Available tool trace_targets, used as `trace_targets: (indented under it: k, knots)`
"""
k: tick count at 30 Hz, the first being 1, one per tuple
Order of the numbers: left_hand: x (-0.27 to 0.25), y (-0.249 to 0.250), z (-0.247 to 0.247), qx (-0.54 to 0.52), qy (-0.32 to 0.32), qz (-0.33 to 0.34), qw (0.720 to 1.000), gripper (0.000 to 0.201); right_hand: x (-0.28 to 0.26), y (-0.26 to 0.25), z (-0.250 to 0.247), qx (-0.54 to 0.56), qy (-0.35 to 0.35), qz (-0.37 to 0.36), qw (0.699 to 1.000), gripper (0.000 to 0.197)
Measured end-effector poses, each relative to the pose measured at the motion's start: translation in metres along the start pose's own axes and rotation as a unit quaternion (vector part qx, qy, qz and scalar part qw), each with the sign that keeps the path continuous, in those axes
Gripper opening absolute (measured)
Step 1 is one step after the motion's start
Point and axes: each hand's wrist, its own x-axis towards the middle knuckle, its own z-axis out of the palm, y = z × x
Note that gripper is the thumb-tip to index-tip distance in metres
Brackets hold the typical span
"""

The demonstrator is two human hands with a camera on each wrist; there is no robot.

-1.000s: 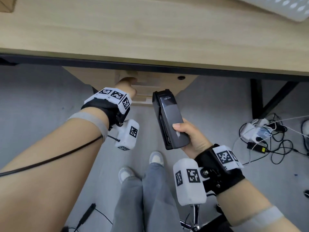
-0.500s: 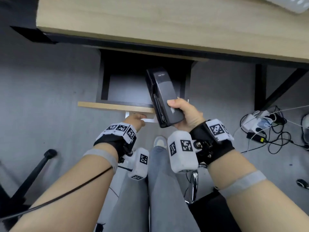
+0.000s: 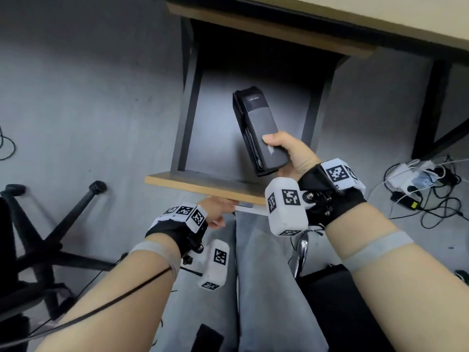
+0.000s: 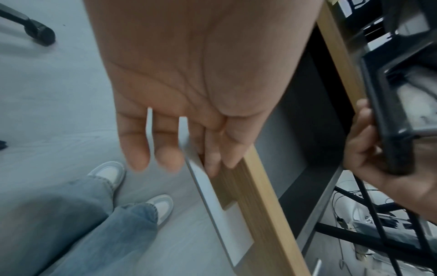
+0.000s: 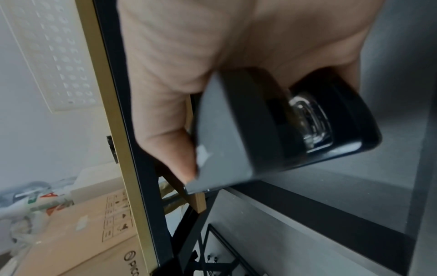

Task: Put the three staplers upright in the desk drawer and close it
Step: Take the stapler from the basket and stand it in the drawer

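The drawer (image 3: pixel 200 185) under the desk (image 3: pixel 396 19) stands pulled well out, its wooden front board nearest the person and its dark side walls running back beneath the desktop. The grey floor of the drawer that shows holds nothing; the far end is in shadow and cannot be made out. The right hand (image 3: pixel 291 156) holds a dark stapler (image 3: pixel 258 130) above the drawer, lying tilted along its length with its nose toward the desk, clear of the drawer floor. The thumb presses on the stapler's top near its rear end and the fingers curl round underneath. The left hand (image 3: pixel 215 212) is at the white handle (image 4: pixel 212 196) on the drawer front, two fingers hooked behind it, the others loose and slightly apart
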Motion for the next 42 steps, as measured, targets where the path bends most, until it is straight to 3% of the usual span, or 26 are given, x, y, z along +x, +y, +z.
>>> trace_targets:
  k: [4,6,8,10,13,16,17,22,24,26,29,31,34,38,42]
  knots:
    - [-0.033,0.017,-0.032,-0.048,-0.093,0.046,0.993,0.034,0.0,-0.003,0.01,-0.041,0.002,0.001,0.999,0.014]
    - [-0.048,0.033,-0.057,-0.123,-0.089,0.099,0.983,0.034,0.0,-0.007,0.016,-0.062,0.004,0.004,0.998,0.011]
    - [-0.061,0.05,-0.081,-0.242,0.01,0.147,0.959,0.033,0.0,-0.012,0.019,-0.082,0.005,0.004,0.997,0.012]
    - [-0.075,0.066,-0.1,-0.331,0.142,0.194,0.913,0.033,0.001,-0.016,0.022,-0.102,0.0,0.007,0.995,0.01]
    - [-0.088,0.089,-0.112,-0.316,0.262,0.271,0.871,0.028,0.005,-0.023,0.026,-0.176,-0.019,0.012,0.984,0.013]
    - [-0.089,0.104,-0.108,-0.177,0.275,0.285,0.901,0.015,0.006,-0.033,0.03,-0.278,-0.059,0.022,0.959,0.02]
    - [-0.088,0.106,-0.104,-0.142,0.251,0.276,0.917,0.01,0.006,-0.038,0.03,-0.304,-0.086,0.034,0.948,0.022]
    - [-0.084,0.097,-0.095,-0.05,0.081,0.186,0.978,0.035,0.005,-0.058,0.025,-0.378,-0.186,0.128,0.898,0.042]
    - [-0.081,0.086,-0.097,-0.055,0.026,0.182,0.981,0.053,0.008,-0.06,0.022,-0.349,-0.147,0.119,0.918,0.055]
    - [-0.076,0.075,-0.096,-0.084,-0.008,0.2,0.976,0.053,0.013,-0.059,0.02,-0.273,-0.097,0.076,0.954,0.054]
    - [-0.065,0.065,-0.087,-0.184,0.043,0.23,0.955,0.039,0.02,-0.045,0.023,-0.162,-0.01,0.007,0.987,0.04]
    - [-0.054,0.061,-0.08,-0.25,0.112,0.234,0.933,0.052,0.024,-0.029,0.028,-0.032,0.047,-0.005,0.998,0.045]
    - [-0.039,0.055,-0.07,-0.294,0.169,0.235,0.911,0.066,0.029,-0.002,0.038,0.079,0.027,0.025,0.996,0.061]
    - [-0.027,0.044,-0.068,-0.248,0.181,0.228,0.924,0.074,0.052,0.016,0.051,0.042,0.014,0.092,0.995,0.098]
    - [-0.021,0.029,-0.083,-0.243,0.174,0.235,0.925,0.073,0.075,0.018,0.049,-0.033,0.043,0.081,0.995,0.08]
